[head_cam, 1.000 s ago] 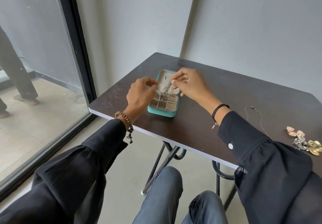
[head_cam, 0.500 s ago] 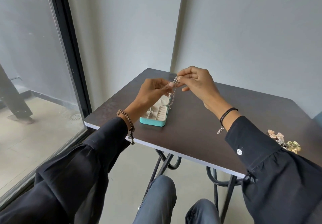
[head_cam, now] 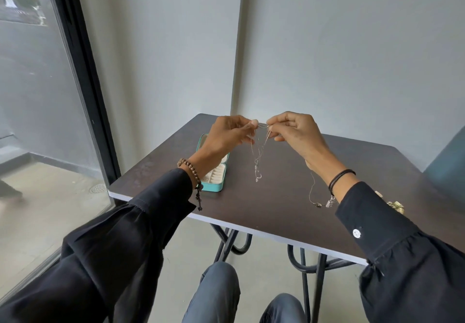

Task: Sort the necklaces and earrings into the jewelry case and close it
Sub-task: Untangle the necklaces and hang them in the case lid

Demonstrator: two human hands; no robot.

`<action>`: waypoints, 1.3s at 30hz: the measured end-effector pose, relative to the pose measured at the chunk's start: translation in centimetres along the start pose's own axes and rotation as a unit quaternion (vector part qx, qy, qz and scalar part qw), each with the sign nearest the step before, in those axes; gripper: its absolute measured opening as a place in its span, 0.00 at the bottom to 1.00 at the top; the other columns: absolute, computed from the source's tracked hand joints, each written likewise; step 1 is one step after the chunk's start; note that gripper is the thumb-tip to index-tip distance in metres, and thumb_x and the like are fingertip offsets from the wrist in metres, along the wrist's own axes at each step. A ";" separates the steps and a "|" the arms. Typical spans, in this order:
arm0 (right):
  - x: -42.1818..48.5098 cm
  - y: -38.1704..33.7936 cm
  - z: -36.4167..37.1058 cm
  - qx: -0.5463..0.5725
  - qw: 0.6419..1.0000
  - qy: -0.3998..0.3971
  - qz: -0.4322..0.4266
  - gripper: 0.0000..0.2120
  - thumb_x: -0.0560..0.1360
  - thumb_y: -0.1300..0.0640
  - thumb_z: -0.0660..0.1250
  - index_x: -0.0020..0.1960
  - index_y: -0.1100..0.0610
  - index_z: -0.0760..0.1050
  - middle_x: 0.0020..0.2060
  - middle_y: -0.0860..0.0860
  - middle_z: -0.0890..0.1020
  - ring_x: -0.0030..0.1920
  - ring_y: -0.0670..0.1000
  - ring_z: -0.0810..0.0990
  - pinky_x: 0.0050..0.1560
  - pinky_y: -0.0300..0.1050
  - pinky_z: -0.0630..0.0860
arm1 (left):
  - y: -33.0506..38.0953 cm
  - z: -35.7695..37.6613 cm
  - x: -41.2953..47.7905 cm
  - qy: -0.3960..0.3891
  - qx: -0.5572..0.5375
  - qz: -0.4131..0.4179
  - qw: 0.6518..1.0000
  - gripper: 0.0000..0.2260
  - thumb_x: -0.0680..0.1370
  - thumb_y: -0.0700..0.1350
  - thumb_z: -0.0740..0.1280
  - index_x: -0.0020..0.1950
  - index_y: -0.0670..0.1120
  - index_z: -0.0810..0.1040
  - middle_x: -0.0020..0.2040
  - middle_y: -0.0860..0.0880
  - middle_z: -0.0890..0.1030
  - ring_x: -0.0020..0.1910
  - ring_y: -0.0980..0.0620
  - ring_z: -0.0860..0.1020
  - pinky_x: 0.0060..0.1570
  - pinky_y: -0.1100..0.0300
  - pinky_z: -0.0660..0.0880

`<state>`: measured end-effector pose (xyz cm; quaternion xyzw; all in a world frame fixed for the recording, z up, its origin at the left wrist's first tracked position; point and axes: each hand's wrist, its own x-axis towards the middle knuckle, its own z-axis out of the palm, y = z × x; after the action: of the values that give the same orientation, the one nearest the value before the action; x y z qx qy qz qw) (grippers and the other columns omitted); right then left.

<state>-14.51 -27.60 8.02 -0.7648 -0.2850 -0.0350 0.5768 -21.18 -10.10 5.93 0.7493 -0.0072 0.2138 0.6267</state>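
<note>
Above the tabletop (head_cam: pixel 276 212): two raised grips nearly meet, a thin silver necklace (head_cam: pixel 257 164) hanging between them.
Left grip (head_cam: pixel 226 137): thumb and fingertip pinch one end of the chain.
Right grip (head_cam: pixel 295 134): curled fingers pinch the other end.
Necklace: dangles in tangled loops, too fine to trace; I cannot tell if the lowest loop touches the tabletop.
Jewelry case (head_cam: pixel 214 180): teal, open, near the tabletop's left edge; the left wrist hides most of its compartments and lid.
Second chain (head_cam: pixel 310 190): lies on the tabletop, partly behind the right wrist.
Earrings (head_cam: pixel 396 205): a small gold cluster, mostly hidden by the right sleeve.
</note>
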 end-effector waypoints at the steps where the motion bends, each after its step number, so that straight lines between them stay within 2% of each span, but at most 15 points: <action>1: -0.1 0.2 -0.3 0.002 1.000 0.004 0.005 0.05 0.75 0.63 0.70 0.48 0.58 0.84 0.39 0.51 0.86 0.42 0.48 0.87 0.47 0.39 0.81 | 0.1 0.3 0.0 -0.001 -0.004 -0.001 1.000 0.12 0.79 0.47 0.71 0.51 0.37 0.81 0.38 0.49 0.82 0.35 0.52 0.82 0.46 0.56 0.71; 5: -0.7 0.9 -1.5 0.020 0.999 0.015 0.022 0.04 0.75 0.62 0.70 0.48 0.58 0.84 0.40 0.53 0.86 0.43 0.51 0.87 0.50 0.43 0.83 | 0.6 1.8 0.2 -0.016 -0.013 -0.008 1.000 0.11 0.79 0.46 0.71 0.51 0.37 0.80 0.38 0.48 0.79 0.36 0.52 0.82 0.47 0.58 0.75; 9: -1.2 1.4 -2.6 0.009 1.000 0.015 0.024 0.05 0.75 0.63 0.69 0.49 0.58 0.83 0.39 0.52 0.85 0.41 0.47 0.86 0.46 0.39 0.80 | 0.6 3.0 0.7 -0.027 -0.012 -0.013 0.999 0.16 0.79 0.47 0.71 0.53 0.33 0.80 0.37 0.49 0.77 0.34 0.52 0.80 0.48 0.55 0.78; 12: -1.5 1.7 -3.2 -0.004 1.000 0.013 0.029 0.06 0.74 0.63 0.70 0.49 0.56 0.84 0.39 0.53 0.86 0.42 0.46 0.84 0.47 0.38 0.80 | 0.6 3.6 1.0 -0.020 0.002 -0.009 1.000 0.18 0.79 0.48 0.71 0.53 0.31 0.80 0.36 0.51 0.76 0.31 0.54 0.74 0.41 0.59 0.75; 15: -1.8 2.1 -3.8 -0.013 0.999 0.005 0.033 0.07 0.73 0.63 0.72 0.48 0.54 0.84 0.40 0.53 0.86 0.42 0.45 0.84 0.46 0.36 0.80 | 0.9 4.3 1.1 -0.025 0.021 -0.006 0.999 0.19 0.78 0.50 0.71 0.52 0.32 0.80 0.36 0.52 0.76 0.30 0.55 0.71 0.36 0.63 0.70; 22: -2.1 2.7 -4.4 -0.029 0.999 -0.008 0.046 0.05 0.75 0.59 0.71 0.49 0.51 0.84 0.42 0.48 0.85 0.43 0.45 0.83 0.45 0.35 0.78 | 1.3 5.7 1.4 -0.056 0.033 -0.006 0.998 0.17 0.79 0.50 0.71 0.49 0.34 0.82 0.34 0.52 0.74 0.28 0.57 0.68 0.32 0.65 0.67; 26: -2.3 2.9 -4.6 -0.014 0.998 -0.026 0.052 0.05 0.75 0.58 0.72 0.50 0.52 0.84 0.48 0.48 0.87 0.50 0.46 0.85 0.49 0.39 0.78 | 1.3 6.3 1.4 -0.067 0.057 0.000 0.996 0.16 0.79 0.51 0.71 0.47 0.36 0.83 0.34 0.52 0.74 0.29 0.59 0.69 0.33 0.64 0.66; 30: -2.4 2.9 -4.5 0.000 0.997 -0.054 0.060 0.07 0.76 0.58 0.72 0.53 0.54 0.83 0.47 0.49 0.88 0.51 0.47 0.86 0.51 0.39 0.78 | 1.8 6.7 1.5 -0.084 0.058 0.004 0.995 0.12 0.78 0.51 0.71 0.42 0.44 0.84 0.35 0.54 0.80 0.32 0.60 0.72 0.35 0.64 0.66; 34: -2.6 3.1 -4.5 -0.003 0.996 -0.054 0.070 0.05 0.77 0.58 0.72 0.52 0.56 0.83 0.43 0.50 0.88 0.47 0.46 0.86 0.50 0.37 0.77 | 2.9 6.6 1.6 -0.050 0.048 0.007 0.998 0.15 0.78 0.51 0.72 0.49 0.37 0.85 0.33 0.54 0.75 0.27 0.63 0.69 0.30 0.70 0.65; 36: -2.8 3.2 -4.6 -0.008 0.995 -0.059 0.076 0.05 0.77 0.58 0.72 0.52 0.56 0.83 0.43 0.51 0.88 0.46 0.47 0.86 0.49 0.37 0.77 | 3.5 6.4 1.7 -0.037 0.036 0.013 0.999 0.14 0.79 0.49 0.71 0.46 0.37 0.84 0.32 0.57 0.76 0.26 0.64 0.69 0.29 0.73 0.65; 38: -3.0 3.5 -4.7 -0.017 0.994 -0.067 0.081 0.05 0.78 0.58 0.72 0.52 0.57 0.83 0.43 0.51 0.88 0.44 0.45 0.85 0.47 0.36 0.77 | 3.9 6.1 1.7 -0.028 0.022 0.022 0.999 0.12 0.79 0.48 0.71 0.40 0.42 0.82 0.33 0.60 0.79 0.26 0.65 0.70 0.28 0.73 0.64; 39: -3.1 3.7 -4.8 -0.020 0.994 -0.069 0.085 0.05 0.78 0.58 0.72 0.52 0.57 0.83 0.43 0.51 0.88 0.44 0.45 0.85 0.46 0.34 0.78 | 4.1 6.0 1.7 -0.021 0.017 0.027 0.999 0.11 0.79 0.48 0.71 0.40 0.42 0.82 0.33 0.61 0.80 0.25 0.65 0.71 0.28 0.74 0.64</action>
<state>-14.04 -33.76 5.27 -0.7983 -0.2575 0.0615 0.5410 -18.97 -16.20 9.59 0.7637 -0.0372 0.2149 0.6076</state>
